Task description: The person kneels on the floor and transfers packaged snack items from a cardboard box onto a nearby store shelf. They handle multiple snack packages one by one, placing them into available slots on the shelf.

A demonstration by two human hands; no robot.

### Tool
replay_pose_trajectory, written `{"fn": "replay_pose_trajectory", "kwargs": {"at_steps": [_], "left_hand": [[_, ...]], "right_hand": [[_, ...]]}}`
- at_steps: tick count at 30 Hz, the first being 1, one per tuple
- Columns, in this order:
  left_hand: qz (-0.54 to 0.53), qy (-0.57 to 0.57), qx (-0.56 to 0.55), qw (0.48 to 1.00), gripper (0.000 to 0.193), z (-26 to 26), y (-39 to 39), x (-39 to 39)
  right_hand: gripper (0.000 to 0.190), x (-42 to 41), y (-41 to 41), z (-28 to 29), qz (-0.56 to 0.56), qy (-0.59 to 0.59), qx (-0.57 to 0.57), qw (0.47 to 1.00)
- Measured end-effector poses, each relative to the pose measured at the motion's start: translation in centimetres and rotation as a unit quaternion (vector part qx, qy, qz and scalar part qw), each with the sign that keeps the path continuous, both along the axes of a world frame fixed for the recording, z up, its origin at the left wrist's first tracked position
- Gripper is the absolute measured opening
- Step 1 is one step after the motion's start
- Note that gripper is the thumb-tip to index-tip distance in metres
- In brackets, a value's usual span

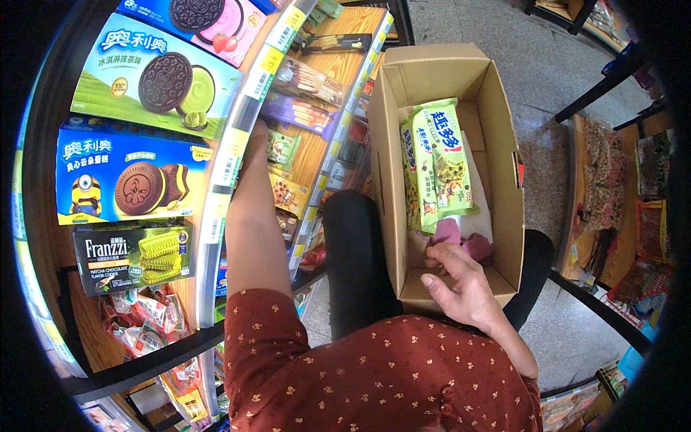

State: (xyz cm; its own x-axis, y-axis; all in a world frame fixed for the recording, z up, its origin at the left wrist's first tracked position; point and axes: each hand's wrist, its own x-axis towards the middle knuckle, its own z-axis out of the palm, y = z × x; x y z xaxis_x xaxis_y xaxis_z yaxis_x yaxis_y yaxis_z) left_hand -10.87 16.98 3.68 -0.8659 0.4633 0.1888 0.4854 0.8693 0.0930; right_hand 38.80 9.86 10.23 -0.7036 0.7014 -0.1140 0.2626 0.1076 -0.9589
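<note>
My left arm reaches in among the store shelves. Only part of my left hand point(258, 137) shows, as a price-tag strip point(233, 154) covers its fingers, so what it holds is hidden. Close to it lie a purple snack packet point(302, 116) and a small green cookie packet point(283, 148). An upright-sided cardboard box point(510, 178) stands before me, between my dark-trousered knees. Inside it, green cookie packets point(447, 156) overlap beside white and purple cloth-like material point(478, 247). Over the box's near end, my right hand point(459, 281) is held with thumb and fingers apart, apparently gripping nothing.
Oreo boxes point(156, 81) and a Franzzi cookie box point(132, 256) line the upper left shelf. Red-wrapped snacks point(154, 318) lie below them. A black shelf rail point(146, 359) crosses at lower left. Another wooden shelf point(575, 178) stands right, across the stone floor point(486, 32).
</note>
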Motion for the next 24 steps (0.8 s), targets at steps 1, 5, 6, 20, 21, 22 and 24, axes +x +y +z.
{"fn": "replay_pose_trajectory", "kwargs": {"at_steps": [1, 5, 6, 20, 21, 22, 24], "left_hand": [[-0.006, -0.004, 0.0, 1.0, 0.056, 0.0, -0.1, 0.3], [-0.027, -0.043, 0.01, 0.999, 0.055, -0.3, -0.5, 1.8], [-0.043, -0.082, 0.028, 0.995, 0.063, -0.2, -0.5, 2.2], [-0.274, -0.399, 0.349, 0.803, 0.074, -0.7, -8.1, 22.0], [-0.28, -0.46, 0.333, 0.774, 0.077, -0.1, -9.9, 25.0], [-0.251, -0.532, 0.336, 0.735, 0.081, 0.3, -11.3, 28.0], [-0.309, -0.537, 0.336, 0.71, 0.086, 0.8, -12.3, 31.0]], "right_hand": [[0.044, 0.0, 0.0, 0.0, 0.002, -0.003, 0.011, 1.0], [0.042, -0.1, 0.0, 0.0, 0.011, -0.016, 0.034, 0.999], [0.042, -0.2, -0.1, 0.0, 0.013, -0.016, 0.038, 0.999], [0.039, -3.0, 5.3, -0.2, 0.011, -0.224, 0.22, 0.949], [0.041, -4.1, 6.2, -0.9, -0.002, -0.256, 0.205, 0.945], [0.046, -5.0, 7.1, -1.6, 0.025, -0.28, 0.166, 0.945], [0.052, -6.5, 8.5, -3.0, 0.058, -0.314, 0.088, 0.944]]}}
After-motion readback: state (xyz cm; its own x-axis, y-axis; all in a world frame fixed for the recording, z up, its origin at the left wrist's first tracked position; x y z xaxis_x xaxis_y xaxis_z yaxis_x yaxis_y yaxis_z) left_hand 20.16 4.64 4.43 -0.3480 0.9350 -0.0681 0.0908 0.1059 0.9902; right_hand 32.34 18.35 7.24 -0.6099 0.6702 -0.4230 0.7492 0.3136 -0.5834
